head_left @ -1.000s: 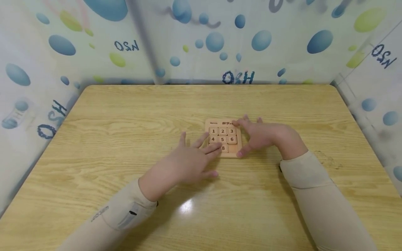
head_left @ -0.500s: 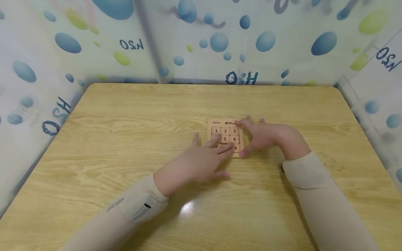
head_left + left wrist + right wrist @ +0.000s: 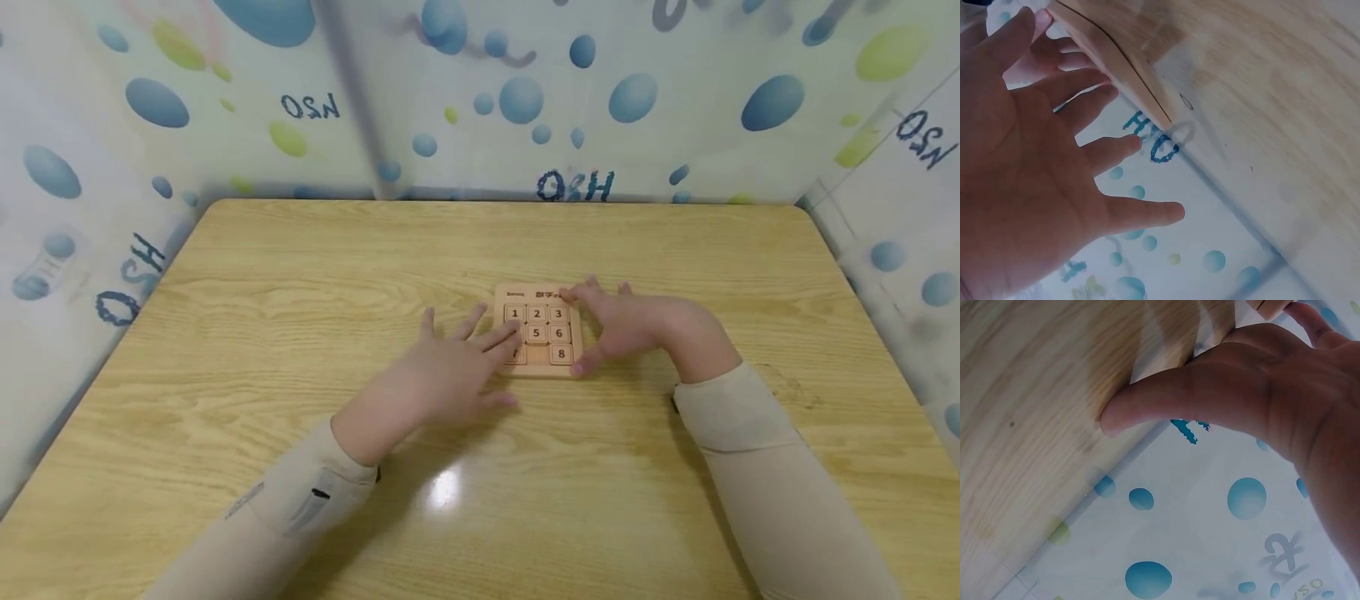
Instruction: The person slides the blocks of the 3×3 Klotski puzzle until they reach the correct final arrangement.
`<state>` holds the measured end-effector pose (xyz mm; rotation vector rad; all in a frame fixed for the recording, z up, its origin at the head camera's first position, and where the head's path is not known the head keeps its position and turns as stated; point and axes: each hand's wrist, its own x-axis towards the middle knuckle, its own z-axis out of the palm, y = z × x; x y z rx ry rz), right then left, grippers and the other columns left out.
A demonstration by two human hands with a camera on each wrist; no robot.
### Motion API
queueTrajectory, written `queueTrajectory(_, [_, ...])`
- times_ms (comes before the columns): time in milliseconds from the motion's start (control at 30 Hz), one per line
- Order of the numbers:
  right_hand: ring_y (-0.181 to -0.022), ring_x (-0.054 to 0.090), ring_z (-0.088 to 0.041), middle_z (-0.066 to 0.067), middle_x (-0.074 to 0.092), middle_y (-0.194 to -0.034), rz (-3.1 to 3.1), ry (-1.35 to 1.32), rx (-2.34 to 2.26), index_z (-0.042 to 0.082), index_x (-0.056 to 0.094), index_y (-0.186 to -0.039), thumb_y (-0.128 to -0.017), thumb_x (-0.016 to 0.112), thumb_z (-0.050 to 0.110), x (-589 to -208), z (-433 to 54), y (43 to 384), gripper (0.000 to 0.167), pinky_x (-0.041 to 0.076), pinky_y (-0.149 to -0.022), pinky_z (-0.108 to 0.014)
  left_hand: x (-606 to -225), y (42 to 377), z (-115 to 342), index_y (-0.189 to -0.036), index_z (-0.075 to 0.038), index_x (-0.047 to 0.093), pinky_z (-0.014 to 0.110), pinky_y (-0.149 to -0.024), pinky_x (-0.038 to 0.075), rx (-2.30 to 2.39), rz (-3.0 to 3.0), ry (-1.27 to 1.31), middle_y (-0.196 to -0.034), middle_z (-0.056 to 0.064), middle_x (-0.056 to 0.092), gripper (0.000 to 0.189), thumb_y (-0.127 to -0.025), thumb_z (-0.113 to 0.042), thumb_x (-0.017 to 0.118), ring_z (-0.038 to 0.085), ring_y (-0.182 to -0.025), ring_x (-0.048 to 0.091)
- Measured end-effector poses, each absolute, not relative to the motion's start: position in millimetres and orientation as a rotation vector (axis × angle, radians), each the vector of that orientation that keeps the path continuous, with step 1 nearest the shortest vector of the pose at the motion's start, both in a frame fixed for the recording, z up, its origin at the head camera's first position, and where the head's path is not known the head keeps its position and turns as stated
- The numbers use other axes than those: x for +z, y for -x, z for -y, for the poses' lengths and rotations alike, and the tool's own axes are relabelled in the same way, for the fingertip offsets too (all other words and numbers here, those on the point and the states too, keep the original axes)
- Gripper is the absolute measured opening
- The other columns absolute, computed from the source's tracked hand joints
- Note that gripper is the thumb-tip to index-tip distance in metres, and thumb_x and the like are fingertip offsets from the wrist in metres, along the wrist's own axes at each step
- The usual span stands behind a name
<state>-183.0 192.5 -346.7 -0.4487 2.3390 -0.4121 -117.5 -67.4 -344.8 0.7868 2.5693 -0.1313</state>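
Note:
A wooden sliding number puzzle [image 3: 537, 372] lies flat on the table. Tiles 1, 2 and 3 fill its top row, 5 and 6 show in the second, and tile 8 [image 3: 561, 354] sits at bottom right. Left of tile 8 is a bare slot [image 3: 537, 354]. My left hand [image 3: 450, 379] spreads its straight fingers over the puzzle's left side, fingertips at the tile left of 5, hiding it and part of 7. My right hand [image 3: 626, 325] holds the puzzle's right side, thumb at the lower corner, index finger at the upper. The puzzle's edge [image 3: 1116, 59] shows in the left wrist view.
The wooden table [image 3: 337, 275] extends around the puzzle on all sides. Behind it and at both sides stand walls [image 3: 465, 75] covered with blue and green bubble prints. A bright light reflection lies on the tabletop in front of the puzzle.
Tile 8 has shifted right into the corner, leaving the bottom middle slot bare. My left hand moved right over the puzzle, then back left. My right hand keeps its place at the puzzle.

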Motion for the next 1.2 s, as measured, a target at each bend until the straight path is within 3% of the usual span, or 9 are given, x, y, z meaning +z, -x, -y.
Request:
queueTrajectory(300, [-0.155,-0.012,-0.068,-0.024,-0.016,-0.177,-2.332,0.452,-0.416,0.026,0.008,-0.174,-0.087,0.085,0.054,-344.4,-190.4,183.0,0.119,-0.001,-0.117,-0.087,-340.0,113.6,74.7,-0.171,-0.031,0.020,0.084,-0.123,0.004,-0.099,-2.545,-0.734,-0.179,-0.017,0.004,0.082,-0.104,-0.072,0.045,0.030,-0.169,-0.001])
queueTrajectory(667, [-0.154,-0.012,-0.069,-0.024,-0.015,-0.177,-2.337,0.426,-0.438,0.027,0.011,-0.173,-0.085,0.086,0.054,-345.3,-190.1,183.0,0.119,-0.001,-0.116,-0.089,-344.7,108.8,72.4,-0.170,-0.029,0.024,0.087,-0.120,0.011,-0.061,-2.581,-0.706,-0.178,-0.016,0.009,0.080,-0.104,-0.067,0.050,0.032,-0.168,0.015])
queueTrajectory(1067, [-0.153,-0.013,-0.070,-0.026,-0.014,-0.177,-2.340,0.427,-0.448,0.026,0.010,-0.173,-0.086,0.086,0.053,-344.5,-191.2,180.1,0.119,-0.002,-0.116,-0.089,-339.9,110.5,67.3,-0.169,-0.029,0.028,0.087,-0.120,0.007,-0.078,-2.567,-0.676,-0.177,-0.018,0.011,0.085,-0.100,-0.071,0.054,0.033,-0.168,0.016])
queueTrajectory(1200, [-0.154,-0.014,-0.069,-0.025,-0.013,-0.177,-2.343,0.439,-0.452,0.026,0.011,-0.173,-0.086,0.086,0.053,-344.3,-190.9,178.7,0.118,-0.002,-0.115,-0.089,-341.8,107.5,62.0,-0.170,-0.031,0.026,0.087,-0.120,0.009,-0.149,-2.574,-0.661,-0.178,-0.016,0.009,0.087,-0.099,-0.074,0.054,0.031,-0.169,0.010])
